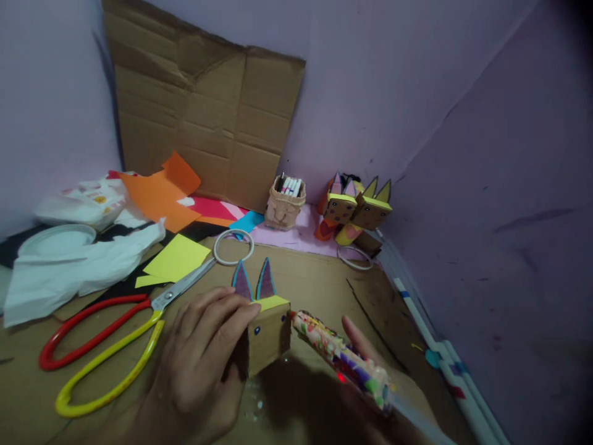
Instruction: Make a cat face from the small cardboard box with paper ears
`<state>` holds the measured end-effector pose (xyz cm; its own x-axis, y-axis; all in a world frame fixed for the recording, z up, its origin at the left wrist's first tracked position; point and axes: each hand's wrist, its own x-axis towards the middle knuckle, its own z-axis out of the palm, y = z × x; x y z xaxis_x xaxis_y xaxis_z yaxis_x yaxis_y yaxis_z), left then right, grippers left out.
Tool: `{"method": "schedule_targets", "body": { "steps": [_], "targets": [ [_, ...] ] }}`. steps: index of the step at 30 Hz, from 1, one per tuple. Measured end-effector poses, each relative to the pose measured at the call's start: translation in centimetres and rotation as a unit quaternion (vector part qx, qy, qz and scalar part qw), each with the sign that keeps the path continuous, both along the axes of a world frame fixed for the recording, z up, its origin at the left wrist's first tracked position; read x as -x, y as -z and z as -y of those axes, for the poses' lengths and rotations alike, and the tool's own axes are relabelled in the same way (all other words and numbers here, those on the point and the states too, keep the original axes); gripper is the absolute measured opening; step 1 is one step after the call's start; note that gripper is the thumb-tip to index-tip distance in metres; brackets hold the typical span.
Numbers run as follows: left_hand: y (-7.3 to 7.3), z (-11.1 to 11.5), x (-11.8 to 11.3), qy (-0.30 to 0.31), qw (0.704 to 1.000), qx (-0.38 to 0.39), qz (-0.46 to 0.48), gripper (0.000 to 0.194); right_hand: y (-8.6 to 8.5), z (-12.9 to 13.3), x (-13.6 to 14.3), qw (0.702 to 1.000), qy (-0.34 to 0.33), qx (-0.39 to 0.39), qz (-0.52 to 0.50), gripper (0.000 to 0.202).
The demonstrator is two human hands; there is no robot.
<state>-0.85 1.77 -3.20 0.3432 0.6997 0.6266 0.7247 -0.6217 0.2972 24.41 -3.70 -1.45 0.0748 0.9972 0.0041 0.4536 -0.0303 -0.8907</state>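
My left hand (pixel 204 358) grips a small cardboard box head (pixel 269 340) by its left side. The head has a yellow top, two drawn eyes and two pointed purple ears (pixel 265 279) edged in blue. My right hand (pixel 375 383) holds a glue gun (pixel 345 360) wrapped in colourful patterned material, a red light glowing beneath it. Its tip is at the right edge of the box face, near the right eye. Whether it touches is hard to tell. Shiny clear spots show on the cardboard below the head.
Large red-and-yellow scissors (pixel 160 303) lie at the left beside yellow paper (pixel 176 258). Behind are a white ring (pixel 234 247), a pen holder (pixel 285 207) and two finished animal figures (pixel 340 210). White tubes (pixel 440 349) line the right wall.
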Motion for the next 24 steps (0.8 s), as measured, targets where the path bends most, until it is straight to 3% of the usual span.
{"method": "schedule_targets", "body": {
  "steps": [3,9,13,18,20,22,24],
  "targets": [
    [0.1,-0.1,0.1,0.003,1.000,0.009,0.004,0.057,0.8,-0.3,-0.9,0.999,0.039,-0.009,0.009,0.058],
    [0.5,-0.3,0.4,0.005,0.997,0.058,0.052,0.054,1.2,-0.9,-1.5,0.986,0.168,-0.026,-0.002,0.044],
    [0.4,-0.4,0.2,0.003,0.992,0.097,0.080,0.053,0.8,-3.1,-0.7,0.986,0.137,0.050,-0.085,0.038],
    [0.5,-0.5,0.0,-0.008,0.987,0.124,0.099,0.050,0.7,-5.2,-0.4,0.969,0.093,0.100,-0.206,0.047],
    [0.6,-0.5,-0.1,-0.009,0.985,0.135,0.108,0.051,0.8,-5.3,-0.8,0.979,0.097,0.097,-0.149,0.056],
    [0.6,-0.5,-0.2,-0.013,0.982,0.148,0.114,0.054,1.1,-5.0,-1.4,0.989,0.118,0.094,-0.009,0.060],
    [0.6,-0.5,-0.3,-0.021,0.981,0.157,0.116,0.055,1.4,-4.5,-1.9,0.976,0.146,0.064,0.146,0.055]
  ]
}}
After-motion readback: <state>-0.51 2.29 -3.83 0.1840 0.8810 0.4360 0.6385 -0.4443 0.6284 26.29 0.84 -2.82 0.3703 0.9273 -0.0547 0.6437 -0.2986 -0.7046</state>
